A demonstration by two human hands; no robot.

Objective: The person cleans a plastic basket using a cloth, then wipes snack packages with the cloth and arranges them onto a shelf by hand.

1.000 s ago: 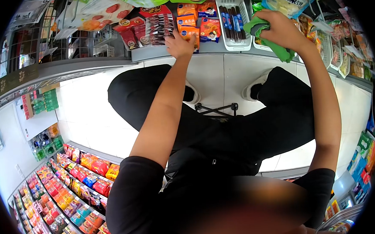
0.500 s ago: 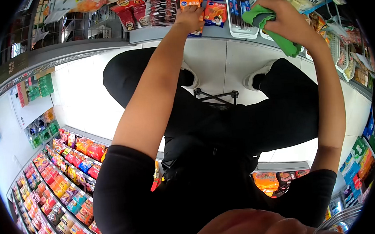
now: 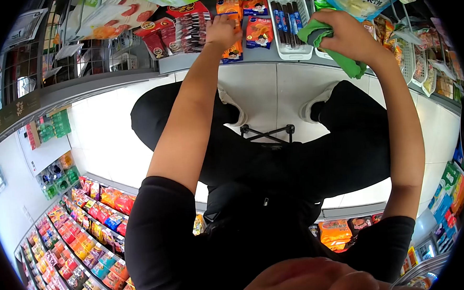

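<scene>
Your left hand [image 3: 223,32], the nearer, is lying over the orange snack packets [image 3: 232,52], their row running away from you; I can't tell whether it's gripping any. Farther right, your right hand [image 3: 351,36] is clutching a green cloth [image 3: 345,61] beside the white basket [image 3: 296,54].

Noted green on the cloth [image 3: 351,61], with dark grey inside its fold; orange with blue lower bands on the packets [image 3: 259,29]. Recorded white with a perforated pattern on the basket [image 3: 296,54], near-black with blue sections on the sticks [image 3: 290,24], deep red on the bags [image 3: 156,41] and solid black on the trousers [image 3: 343,157].
</scene>
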